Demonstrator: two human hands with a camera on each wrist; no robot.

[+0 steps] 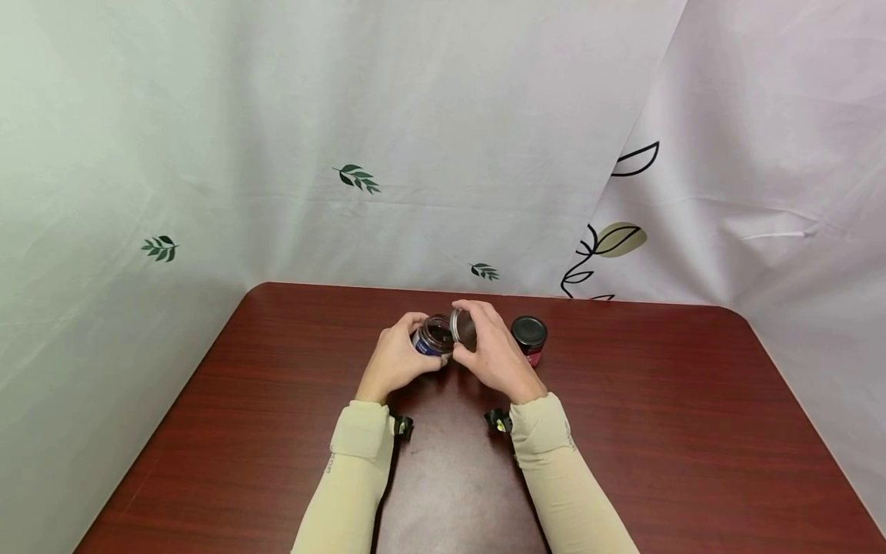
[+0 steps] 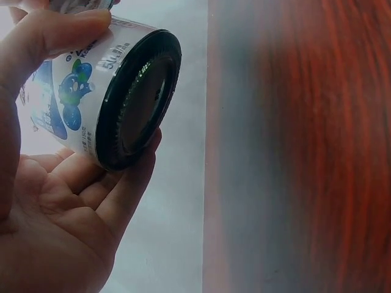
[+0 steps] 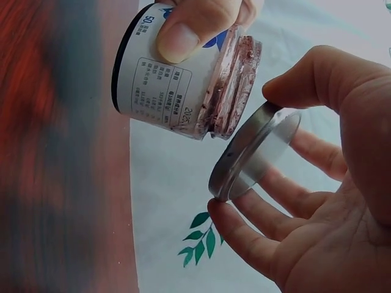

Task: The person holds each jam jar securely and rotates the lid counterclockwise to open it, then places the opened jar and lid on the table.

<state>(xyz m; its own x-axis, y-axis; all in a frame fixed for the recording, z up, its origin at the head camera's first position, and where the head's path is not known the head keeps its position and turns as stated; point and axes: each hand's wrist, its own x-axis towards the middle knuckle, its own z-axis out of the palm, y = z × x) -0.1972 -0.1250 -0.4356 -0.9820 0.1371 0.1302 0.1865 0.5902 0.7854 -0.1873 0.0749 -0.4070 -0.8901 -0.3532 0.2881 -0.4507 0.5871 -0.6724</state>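
My left hand [image 1: 396, 355] grips a blueberry jam jar [image 1: 428, 343], its thumb on one side and fingers round the other. The left wrist view shows the jar's white label [image 2: 79, 97] with blueberries and its dark base, which is off the table. In the right wrist view the glass neck [image 3: 235, 85] is uncovered, with dark reddish smears on it. My right hand [image 1: 493, 350] holds the silver-rimmed lid [image 3: 244, 149] by its edge between thumb and fingers. The lid is tipped up beside the mouth, apart from the jar.
A second jar [image 1: 529, 335], with a black lid and a red label, stands on the table just right of my right hand. The reddish-brown wooden table [image 1: 678, 431] reaches back to a white curtain [image 1: 443, 138] with leaf prints.
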